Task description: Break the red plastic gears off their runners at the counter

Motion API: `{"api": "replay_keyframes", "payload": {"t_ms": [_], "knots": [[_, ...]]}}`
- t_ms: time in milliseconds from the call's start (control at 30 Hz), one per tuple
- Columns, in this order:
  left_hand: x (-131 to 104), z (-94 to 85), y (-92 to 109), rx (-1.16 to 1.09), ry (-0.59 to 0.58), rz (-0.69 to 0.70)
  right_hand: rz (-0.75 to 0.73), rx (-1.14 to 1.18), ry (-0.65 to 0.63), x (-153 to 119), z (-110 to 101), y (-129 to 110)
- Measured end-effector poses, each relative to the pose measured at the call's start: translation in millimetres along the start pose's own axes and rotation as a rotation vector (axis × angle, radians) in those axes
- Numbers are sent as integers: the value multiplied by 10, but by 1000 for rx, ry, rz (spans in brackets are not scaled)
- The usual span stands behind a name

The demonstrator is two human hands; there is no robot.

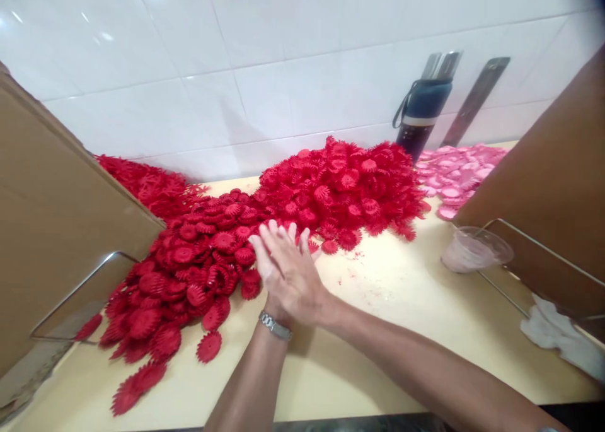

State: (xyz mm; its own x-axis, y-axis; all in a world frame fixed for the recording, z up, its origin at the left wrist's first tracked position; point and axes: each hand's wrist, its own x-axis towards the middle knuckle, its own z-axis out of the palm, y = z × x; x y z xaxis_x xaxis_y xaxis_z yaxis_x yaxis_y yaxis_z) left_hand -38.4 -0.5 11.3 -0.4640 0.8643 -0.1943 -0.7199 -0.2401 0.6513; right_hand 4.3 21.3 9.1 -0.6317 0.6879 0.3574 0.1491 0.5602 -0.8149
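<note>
My left hand [266,269], with a metal-band watch [275,325] at the wrist, meets my right hand [301,285] palm to palm. Both sets of fingers are stretched out and point towards the wall. Whether anything lies between the palms is hidden. Just beyond the fingertips, a heap of red notched-edge flower discs [184,255] spreads to the left. Behind them rises a bigger pile of red frilled pieces [345,180]. A single red disc [209,346] lies flat on the pale table [378,337], left of my watch.
Cardboard panels [61,161] flank both sides, with bent metal wire frames at their bases. A clear plastic cup [472,252] stands on the right, near a crumpled white tissue [555,331]. A blue flask [425,110] and pink discs [458,170] are by the tiled wall.
</note>
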Motion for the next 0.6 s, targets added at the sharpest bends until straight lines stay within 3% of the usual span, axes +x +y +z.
{"api": "replay_keyframes", "payload": {"t_ms": [167,267,367,433,600], "knots": [[27,42,-125,-82,-149,13,8,-38,152,211,-57,187],[87,15,-221,-106,-17,-45,10,38,222,362,-112,253],[159,-54,-206,-119,100,-88,56,267,312,448,-197,204],[187,-78,-137,-130,95,-82,42,342,335,463,-284,152],[163,-37,8,-187,67,17,-7,209,294,315,-352,110]]}}
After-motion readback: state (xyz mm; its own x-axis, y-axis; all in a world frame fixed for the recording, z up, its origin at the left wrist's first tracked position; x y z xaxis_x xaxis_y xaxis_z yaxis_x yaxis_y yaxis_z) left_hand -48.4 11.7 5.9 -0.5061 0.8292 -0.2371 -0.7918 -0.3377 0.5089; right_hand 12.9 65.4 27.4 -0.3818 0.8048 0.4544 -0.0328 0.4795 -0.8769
